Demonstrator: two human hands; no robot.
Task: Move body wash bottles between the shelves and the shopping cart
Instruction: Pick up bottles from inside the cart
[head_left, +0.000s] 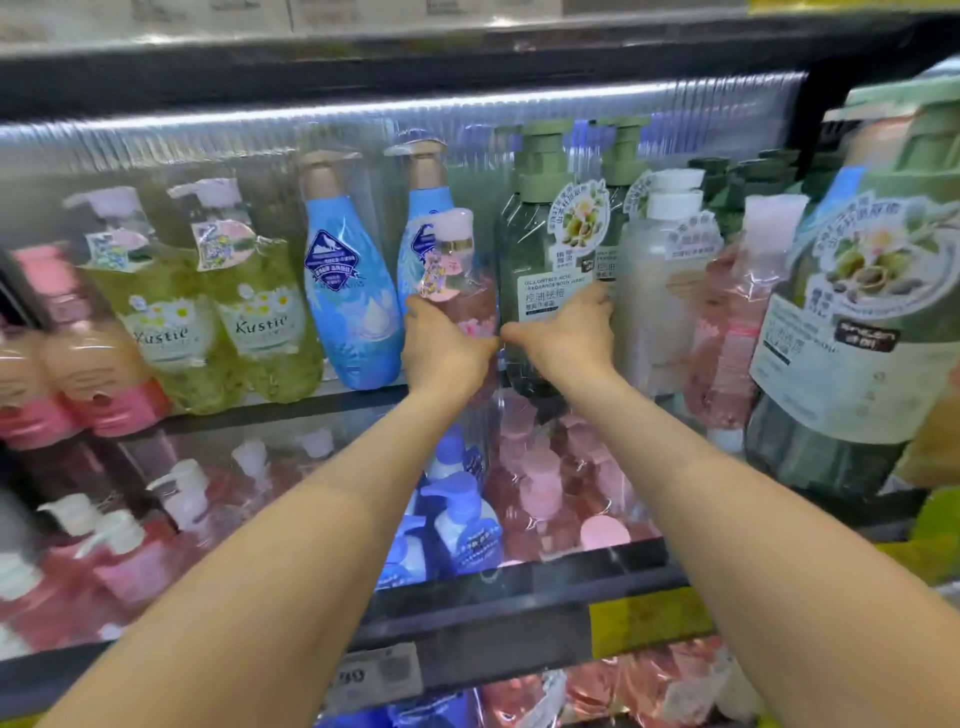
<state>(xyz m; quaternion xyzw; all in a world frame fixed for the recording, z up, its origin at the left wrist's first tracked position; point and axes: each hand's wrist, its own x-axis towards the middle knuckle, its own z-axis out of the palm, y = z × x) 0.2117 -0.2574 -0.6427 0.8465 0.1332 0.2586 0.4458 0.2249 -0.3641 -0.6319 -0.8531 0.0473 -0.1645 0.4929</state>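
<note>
A clear pink body wash bottle (460, 280) with a pale pink pump cap stands upright at the front of the upper shelf (291, 410), between a blue bottle (349, 306) and a dark green bottle (540, 280). My left hand (447, 353) grips the pink bottle low on its body. My right hand (566, 332) is wrapped around the lower front of the green bottle, thumb toward the pink one. Both arms reach forward. No shopping cart is in view.
Left on the upper shelf stand two yellow-green Kustie bottles (260, 312) and peach-pink ones (78, 374). To the right are a whitish bottle (660, 280), pink bottles (732, 332) and a large green bottle (852, 312). The lower shelf (519, 582) holds pink and blue pump bottles.
</note>
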